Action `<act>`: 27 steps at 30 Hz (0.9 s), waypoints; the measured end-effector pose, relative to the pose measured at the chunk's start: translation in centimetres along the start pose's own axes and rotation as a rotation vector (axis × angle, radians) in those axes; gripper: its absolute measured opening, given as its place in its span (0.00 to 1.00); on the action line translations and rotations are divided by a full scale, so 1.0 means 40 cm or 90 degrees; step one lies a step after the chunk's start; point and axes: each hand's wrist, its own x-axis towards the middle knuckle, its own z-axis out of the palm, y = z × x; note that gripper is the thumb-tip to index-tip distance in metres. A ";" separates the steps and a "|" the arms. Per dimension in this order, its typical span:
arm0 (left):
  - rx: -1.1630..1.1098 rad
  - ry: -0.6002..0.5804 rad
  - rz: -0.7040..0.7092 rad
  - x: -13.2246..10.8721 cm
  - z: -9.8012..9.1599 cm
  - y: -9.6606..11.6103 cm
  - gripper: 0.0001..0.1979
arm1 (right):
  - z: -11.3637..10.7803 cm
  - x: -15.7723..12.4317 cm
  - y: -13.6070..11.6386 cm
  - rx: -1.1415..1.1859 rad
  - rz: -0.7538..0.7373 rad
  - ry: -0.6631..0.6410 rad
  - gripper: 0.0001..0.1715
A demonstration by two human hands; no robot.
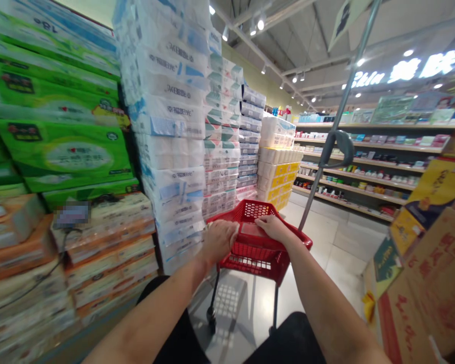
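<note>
The person's left hand [219, 241] and right hand [273, 227] are both closed in a narrow grip over the near rim of a red wheeled shopping basket [267, 265], which stands on the tiled aisle floor [326, 237] just beside tall stacks of packaged toilet paper [170, 151].

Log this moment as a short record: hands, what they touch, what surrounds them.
Place: supermarket aisle
Left hand: resting on the rim of the red plastic shopping basket
Right hand: on the same basket's rim, to the right
Basket mount: wheeled frame with a grey metal pole
Left side: stacks of green packs and white-and-blue tissue packs
Ahead: yellow-wrapped rolls
Right side: store shelves and a cardboard box
</note>
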 end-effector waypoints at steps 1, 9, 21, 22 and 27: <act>-0.002 0.033 0.001 -0.011 0.004 0.003 0.22 | 0.000 0.001 0.001 -0.004 0.004 -0.008 0.20; 0.049 -0.220 -0.162 0.079 -0.014 0.023 0.28 | -0.005 0.011 0.024 -0.020 0.013 -0.016 0.21; 0.049 -0.209 -0.139 0.058 -0.034 0.049 0.26 | -0.021 -0.006 0.035 0.006 -0.005 -0.030 0.21; 0.052 -0.159 -0.131 0.048 -0.033 0.052 0.26 | -0.022 -0.009 0.030 0.003 -0.011 -0.022 0.21; 0.062 -0.087 -0.117 0.021 -0.030 0.059 0.25 | -0.021 -0.027 0.013 -0.008 -0.029 -0.015 0.20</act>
